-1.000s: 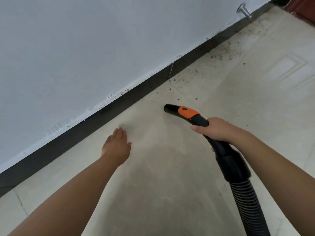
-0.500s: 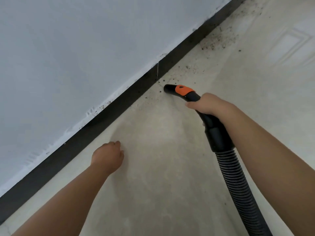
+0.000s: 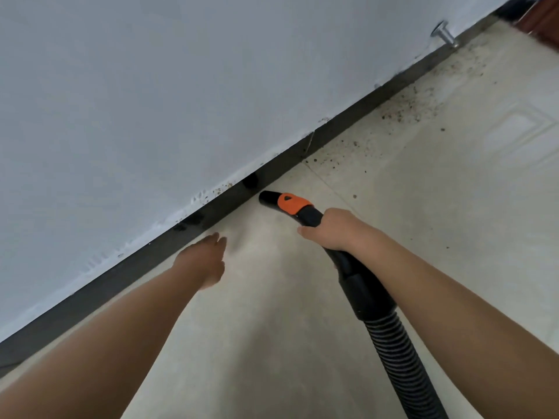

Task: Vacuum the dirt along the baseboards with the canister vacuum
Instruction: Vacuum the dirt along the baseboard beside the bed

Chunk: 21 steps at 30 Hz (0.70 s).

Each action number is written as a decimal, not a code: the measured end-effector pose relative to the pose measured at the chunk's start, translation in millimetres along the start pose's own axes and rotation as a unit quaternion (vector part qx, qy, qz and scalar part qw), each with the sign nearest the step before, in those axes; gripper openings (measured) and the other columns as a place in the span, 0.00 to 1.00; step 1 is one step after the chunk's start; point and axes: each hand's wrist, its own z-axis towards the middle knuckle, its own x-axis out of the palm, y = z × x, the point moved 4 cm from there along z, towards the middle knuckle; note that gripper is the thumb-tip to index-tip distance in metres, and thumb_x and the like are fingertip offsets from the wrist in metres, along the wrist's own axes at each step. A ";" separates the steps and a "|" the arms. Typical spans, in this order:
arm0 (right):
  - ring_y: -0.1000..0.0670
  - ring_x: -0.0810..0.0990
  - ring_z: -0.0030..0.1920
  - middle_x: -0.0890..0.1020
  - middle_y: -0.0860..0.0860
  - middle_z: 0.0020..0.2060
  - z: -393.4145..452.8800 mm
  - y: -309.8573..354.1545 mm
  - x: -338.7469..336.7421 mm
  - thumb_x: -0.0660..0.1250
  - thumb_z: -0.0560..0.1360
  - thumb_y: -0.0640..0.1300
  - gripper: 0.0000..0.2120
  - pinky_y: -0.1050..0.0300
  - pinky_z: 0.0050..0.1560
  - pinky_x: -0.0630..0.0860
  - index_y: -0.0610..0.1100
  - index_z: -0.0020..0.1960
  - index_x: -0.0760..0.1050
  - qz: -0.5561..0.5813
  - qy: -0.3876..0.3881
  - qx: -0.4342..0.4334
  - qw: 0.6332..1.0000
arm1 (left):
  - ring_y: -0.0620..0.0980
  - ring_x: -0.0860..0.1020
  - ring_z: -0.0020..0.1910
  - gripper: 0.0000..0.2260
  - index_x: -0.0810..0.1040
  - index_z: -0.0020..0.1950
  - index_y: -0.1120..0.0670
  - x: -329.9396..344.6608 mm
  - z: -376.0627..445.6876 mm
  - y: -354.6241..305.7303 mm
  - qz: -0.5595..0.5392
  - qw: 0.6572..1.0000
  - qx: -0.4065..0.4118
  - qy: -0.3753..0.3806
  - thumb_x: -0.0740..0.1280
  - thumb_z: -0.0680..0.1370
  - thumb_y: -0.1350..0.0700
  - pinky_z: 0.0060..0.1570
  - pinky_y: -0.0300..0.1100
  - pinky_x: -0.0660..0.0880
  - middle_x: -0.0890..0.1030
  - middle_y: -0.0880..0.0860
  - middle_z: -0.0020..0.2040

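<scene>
While the right hand (image 3: 334,228) grips the black hose handle, the nozzle (image 3: 267,198) has pulled back from the dirt (image 3: 402,111) and now sits just beside the baseboard (image 3: 211,211), over floor that looks clean. Left hand (image 3: 205,261) has uncurled, fingers straight, holding nothing, reaching toward the baseboard. Plenty of dirt waits further along to the right, so I'd say this stretch is unfinished.

Two bare forearms come in from the near edge, no sleeve on either as far up as can be seen (the upper arms are out of view). The left hand (image 3: 203,261) and right hand (image 3: 334,229) wear no gloves, and no watch or band shows at either wrist. Fingernails are short and plain.
</scene>
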 end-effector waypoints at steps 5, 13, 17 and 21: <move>0.43 0.77 0.56 0.76 0.41 0.57 -0.7 24.7 2.7 0.58 0.78 0.58 0.27 0.60 0.44 0.66 0.36 0.64 0.69 -0.023 -0.004 0.008 1.000 | 0.52 0.45 0.77 0.29 0.43 0.77 0.59 11.9 1.4 3.5 0.010 1.000 -0.008 -0.019 0.52 0.82 0.49 0.73 0.44 0.56 0.40 0.54 0.78; 0.45 0.74 0.42 0.74 0.41 0.45 20.5 -4.7 -35.6 0.59 0.77 0.58 0.24 0.58 0.42 0.66 0.37 0.55 0.71 0.006 -0.047 0.084 0.995 | 0.53 0.66 0.69 0.21 0.61 0.72 0.58 1.1 6.3 1.1 0.080 0.995 0.020 -0.055 0.52 0.82 0.50 0.65 0.43 0.65 0.60 0.55 0.73; 0.41 0.77 0.48 0.75 0.39 0.47 40.5 -21.1 -56.8 0.58 0.77 0.59 0.25 0.57 0.44 0.68 0.35 0.56 0.71 0.011 -0.086 0.104 0.991 | 0.52 0.69 0.66 0.19 0.65 0.69 0.58 -0.4 11.2 -0.7 0.090 0.994 0.019 -0.057 0.56 0.81 0.53 0.63 0.42 0.67 0.63 0.55 0.70; 0.41 0.77 0.53 0.77 0.40 0.57 60.1 -32.0 -75.2 0.59 0.77 0.57 0.27 0.56 0.46 0.68 0.34 0.62 0.71 0.040 -0.134 0.126 0.982 | 0.53 0.72 0.65 0.19 0.66 0.69 0.58 -3.1 18.8 -0.8 0.100 0.993 0.028 -0.046 0.57 0.80 0.53 0.59 0.43 0.71 0.64 0.55 0.70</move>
